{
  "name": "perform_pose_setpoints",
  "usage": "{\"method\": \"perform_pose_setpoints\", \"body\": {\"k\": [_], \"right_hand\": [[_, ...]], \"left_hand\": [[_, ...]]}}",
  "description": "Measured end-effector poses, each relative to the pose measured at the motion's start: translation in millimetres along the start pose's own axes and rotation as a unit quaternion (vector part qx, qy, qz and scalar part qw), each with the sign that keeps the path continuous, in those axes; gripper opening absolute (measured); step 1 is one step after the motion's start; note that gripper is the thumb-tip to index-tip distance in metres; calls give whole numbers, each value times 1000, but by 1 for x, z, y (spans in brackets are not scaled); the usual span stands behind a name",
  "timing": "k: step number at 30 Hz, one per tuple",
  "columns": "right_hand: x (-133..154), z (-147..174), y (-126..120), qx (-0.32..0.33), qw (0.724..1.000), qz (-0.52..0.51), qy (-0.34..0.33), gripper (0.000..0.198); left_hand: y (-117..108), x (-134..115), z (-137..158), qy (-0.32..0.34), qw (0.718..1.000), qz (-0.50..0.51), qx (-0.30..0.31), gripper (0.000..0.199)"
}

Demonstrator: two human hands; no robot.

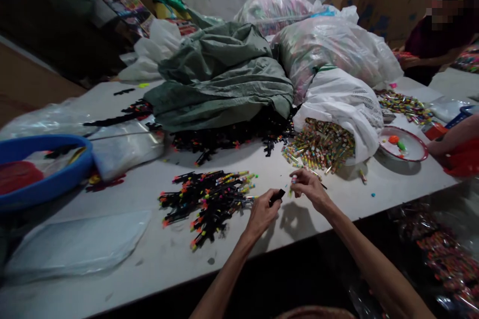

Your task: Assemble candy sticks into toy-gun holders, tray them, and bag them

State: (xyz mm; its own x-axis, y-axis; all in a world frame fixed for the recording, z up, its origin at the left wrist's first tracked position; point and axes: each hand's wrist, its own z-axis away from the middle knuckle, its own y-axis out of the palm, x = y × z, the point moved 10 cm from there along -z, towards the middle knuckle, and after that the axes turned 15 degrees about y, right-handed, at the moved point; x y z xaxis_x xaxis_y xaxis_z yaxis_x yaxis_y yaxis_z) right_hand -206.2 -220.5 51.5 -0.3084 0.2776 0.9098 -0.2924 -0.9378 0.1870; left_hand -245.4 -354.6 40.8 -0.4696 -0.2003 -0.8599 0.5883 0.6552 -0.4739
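Above the table's front edge, my left hand (264,213) is closed around a black plastic toy gun piece (277,197), most of it hidden by the fingers. My right hand (309,188), just to the right, pinches a small multicoloured tube (294,179) between thumb and fingertips. The two held pieces are apart. Left of my hands lies a pile of black toy guns (209,204) with orange and yellow tips, some with coloured tubes. Beyond my right hand, many similar tubes (325,144) spill from a white sack (340,99).
A large green sack (224,79) covers more black pieces at the back. Clear plastic bags (78,244) lie front left, near a blue basin (45,139). A red-rimmed dish (403,144) stands right. Stuffed clear sacks (337,47) rise behind; another person (437,40) is at far right.
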Motion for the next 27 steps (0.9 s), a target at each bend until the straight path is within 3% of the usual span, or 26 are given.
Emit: {"method": "perform_pose_setpoints", "body": {"k": [3,5,9,15,21,27], "right_hand": [[-5,10,24,72,997,38,-9,28],[-8,12,31,83,995,48,-21,33],[-12,14,24,65,998,13,-14,40],[-7,27,27,117,985,127,-7,25],[-4,30,27,119,984,129,-31,22],[-2,30,33,137,981,128,-42,24]], "left_hand": [[8,-18,5,50,996,-53,43,23],[10,-27,7,73,990,-107,65,26],[2,-36,11,98,975,-188,70,25],[0,-46,15,147,941,-285,104,26],[3,-50,14,167,918,-336,126,21],[3,-52,16,177,926,-304,138,25]]}}
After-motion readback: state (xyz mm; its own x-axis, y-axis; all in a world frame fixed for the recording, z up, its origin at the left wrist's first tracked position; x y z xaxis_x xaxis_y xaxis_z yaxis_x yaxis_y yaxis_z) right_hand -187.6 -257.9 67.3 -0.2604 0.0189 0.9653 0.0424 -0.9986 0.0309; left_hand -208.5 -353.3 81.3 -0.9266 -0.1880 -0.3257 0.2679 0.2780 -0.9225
